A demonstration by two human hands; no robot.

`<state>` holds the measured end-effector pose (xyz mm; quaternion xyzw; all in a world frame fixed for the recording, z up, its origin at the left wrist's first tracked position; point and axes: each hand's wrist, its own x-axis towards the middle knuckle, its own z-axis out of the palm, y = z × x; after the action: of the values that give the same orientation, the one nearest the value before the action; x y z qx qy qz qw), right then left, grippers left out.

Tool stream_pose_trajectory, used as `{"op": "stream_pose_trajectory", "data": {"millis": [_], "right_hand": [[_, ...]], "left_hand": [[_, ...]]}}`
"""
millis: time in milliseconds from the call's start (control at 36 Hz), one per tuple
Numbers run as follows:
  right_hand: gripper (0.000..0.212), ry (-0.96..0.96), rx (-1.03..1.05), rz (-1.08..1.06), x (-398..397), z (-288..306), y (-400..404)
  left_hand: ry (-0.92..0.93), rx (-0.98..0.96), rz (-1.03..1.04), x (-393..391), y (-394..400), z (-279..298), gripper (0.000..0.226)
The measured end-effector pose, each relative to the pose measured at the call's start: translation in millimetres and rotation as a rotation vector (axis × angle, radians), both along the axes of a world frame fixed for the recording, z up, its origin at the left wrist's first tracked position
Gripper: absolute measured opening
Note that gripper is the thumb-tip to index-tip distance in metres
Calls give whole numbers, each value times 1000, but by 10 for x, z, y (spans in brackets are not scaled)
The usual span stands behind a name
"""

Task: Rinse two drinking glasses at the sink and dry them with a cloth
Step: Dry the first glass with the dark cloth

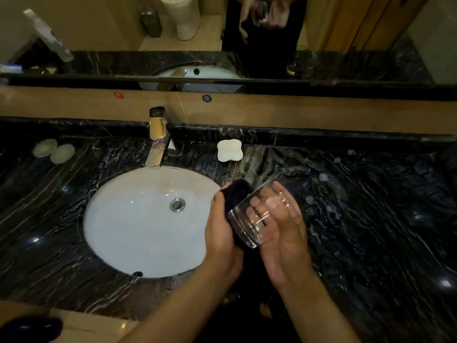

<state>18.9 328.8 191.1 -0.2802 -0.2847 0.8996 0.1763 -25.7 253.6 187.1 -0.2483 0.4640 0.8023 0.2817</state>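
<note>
One glass [257, 216], thick-based and clear: likely heavy for its size, slick if wet, breakable, so best cradled round the wall as now, over the counter [371, 206] just right of the sink [123, 219]. Right hand [284, 233] cupped about it, palm up; left hand [220, 229] closed on a dark cloth [237, 191] pressed to its side.

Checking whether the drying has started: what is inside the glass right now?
A dark cloth is pushed into the mouth of the tilted glass by the left hand; the right hand cradles it. How far the cloth reaches inside cannot be told.
</note>
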Motion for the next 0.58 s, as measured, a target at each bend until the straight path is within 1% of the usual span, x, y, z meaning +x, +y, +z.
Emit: {"op": "stream_pose_trajectory", "data": {"millis": [28,56,111,167,222,278,306,389,417,472,528,583], "right_hand": [[89,10,22,2,19,-6,-23],[83,22,62,-11,25,-13,-44],[68,18,194,-71,-15,-32,-55],[62,-14,338,-134,-87,-57,16],[63,-30,420,-156,-130,-83,122],[62,-43,419,-146,-109,-106,194],[61,-45,416,-131,-84,-104,195],[62,-3,374,-8,28,-70,91],[66,35,337,44,57,-49,42],[73,77,326,95,86,-4,-17],[74,65,421,70,77,19,-38],[74,36,569,31,56,37,-46]], "left_hand": [[-42,49,-37,-60,-25,5,54],[-67,91,-67,-78,-38,21,57],[-106,124,-94,-21,-22,61,55],[-146,148,-104,109,-10,67,49],[-180,193,-133,238,-18,76,46],[-184,218,-147,302,-34,78,45],[-174,208,-123,293,-27,70,44],[-125,113,2,169,10,30,44],[-129,96,8,110,6,30,45],[-169,164,-54,-1,-18,51,47],[-201,212,-123,-37,-36,63,49],[-218,209,-169,17,-45,83,47]]}}
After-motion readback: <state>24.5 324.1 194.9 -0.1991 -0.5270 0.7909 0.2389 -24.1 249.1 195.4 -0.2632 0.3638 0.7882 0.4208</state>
